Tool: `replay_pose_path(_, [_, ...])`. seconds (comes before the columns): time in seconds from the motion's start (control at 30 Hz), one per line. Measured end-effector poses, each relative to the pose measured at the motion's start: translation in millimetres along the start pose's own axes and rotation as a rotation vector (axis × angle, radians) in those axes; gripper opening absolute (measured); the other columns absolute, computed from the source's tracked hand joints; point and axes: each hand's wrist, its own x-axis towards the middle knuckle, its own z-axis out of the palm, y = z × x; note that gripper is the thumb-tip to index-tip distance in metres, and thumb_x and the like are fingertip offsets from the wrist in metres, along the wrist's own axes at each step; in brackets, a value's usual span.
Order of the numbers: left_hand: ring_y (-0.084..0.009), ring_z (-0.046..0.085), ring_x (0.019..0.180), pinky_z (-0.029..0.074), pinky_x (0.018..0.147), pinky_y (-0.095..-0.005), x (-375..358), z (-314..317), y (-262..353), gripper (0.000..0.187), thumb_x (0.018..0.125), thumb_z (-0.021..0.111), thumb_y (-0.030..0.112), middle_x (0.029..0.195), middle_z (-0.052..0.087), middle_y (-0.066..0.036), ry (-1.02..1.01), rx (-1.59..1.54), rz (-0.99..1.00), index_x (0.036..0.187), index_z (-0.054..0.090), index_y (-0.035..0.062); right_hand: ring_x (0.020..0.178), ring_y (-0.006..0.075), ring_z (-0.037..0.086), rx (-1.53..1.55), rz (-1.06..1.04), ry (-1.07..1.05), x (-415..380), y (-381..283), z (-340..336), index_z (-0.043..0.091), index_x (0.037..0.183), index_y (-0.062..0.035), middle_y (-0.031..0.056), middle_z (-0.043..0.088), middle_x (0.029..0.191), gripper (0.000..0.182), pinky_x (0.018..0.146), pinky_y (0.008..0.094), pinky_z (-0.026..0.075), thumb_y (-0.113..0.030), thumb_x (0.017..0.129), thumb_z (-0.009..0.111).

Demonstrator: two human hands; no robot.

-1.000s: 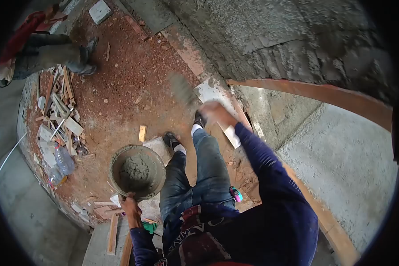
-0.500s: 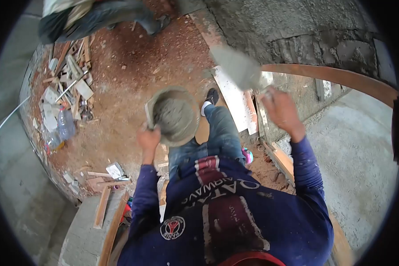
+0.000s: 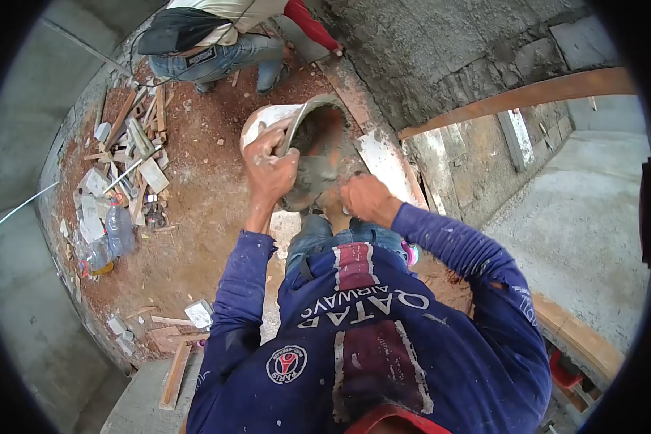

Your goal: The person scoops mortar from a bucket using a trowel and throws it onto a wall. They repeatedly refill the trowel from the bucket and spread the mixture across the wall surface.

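My left hand (image 3: pixel 270 168) grips the rim of a white bucket (image 3: pixel 267 119) coated with grey mortar, thumb over the edge. The bucket is tipped, its mouth turned toward my right hand. My right hand (image 3: pixel 369 197) is closed around the handle of a trowel (image 3: pixel 318 173), whose grey blade is at the bucket's mouth. Smears of mortar line the inside; how much is left there is hard to make out.
Another person (image 3: pixel 224 54) bends at the top, one red sleeve reaching to the wall base. Scrap wood (image 3: pixel 134 137) and a plastic bottle (image 3: pixel 119 228) lie left on the dirt. A rough mortared wall (image 3: pixel 456 50) and a long wooden board (image 3: pixel 528 94) are at right.
The trowel has come from near the wall at right to the bucket. My left hand has raised and tipped the bucket. The other person has shifted right in view, showing a red sleeve.
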Motion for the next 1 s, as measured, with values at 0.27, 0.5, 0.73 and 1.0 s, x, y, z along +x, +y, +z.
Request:
replay_pose_path(0.27, [-0.0135,0.058,0.091,0.046,0.078,-0.0269,-24,-22,-33,0.011,0.064,0.058,-0.010,0.110,0.067,-0.012,0.256,-0.236,-0.147,0.072,0.054,-0.0026,0.074,0.0475,0.062,0.453,0.152,0.178,-4,-28,-1,0.062,0.088,0.0034,0.0291,0.062,0.076,0.034,0.071,0.0521,0.052,-0.030,0.091,0.056])
replay_pose_path(0.5, [-0.0195,0.063,0.094,0.051,0.083,-0.0331,-60,-29,-53,0.055,0.066,0.059,-0.010,0.109,0.067,-0.009,0.453,-0.560,-0.616,0.119,0.063,-0.0009,0.085,0.0465,0.064,0.588,0.318,0.081,16,-17,-5,0.063,0.098,0.0030,0.0273,0.066,0.087,0.039,0.079,0.0532,0.050,-0.033,0.093,0.051])
replay_pose_path(0.73, [-0.0184,0.062,0.085,0.050,0.077,-0.0304,-132,-41,-74,0.045,0.064,0.058,-0.005,0.098,0.066,-0.006,0.634,-0.216,-0.768,0.109,0.065,-0.0009,0.080,0.0379,0.066,0.880,-0.184,0.252,39,47,50,0.063,0.104,-0.0021,0.0193,0.067,0.086,0.037,0.075,0.0487,0.052,-0.037,0.094,0.054])
replay_pose_path(1.0, [-0.0126,0.057,0.072,0.047,0.069,-0.0261,-171,-33,-44,0.036,0.067,0.055,-0.005,0.082,0.061,-0.001,0.647,0.020,-0.882,0.102,0.065,-0.0005,0.075,0.0151,0.060,1.683,0.322,0.228,15,393,108,0.065,0.104,-0.0051,0.0010,0.063,0.080,0.018,0.066,0.0308,0.050,-0.018,0.091,0.063])
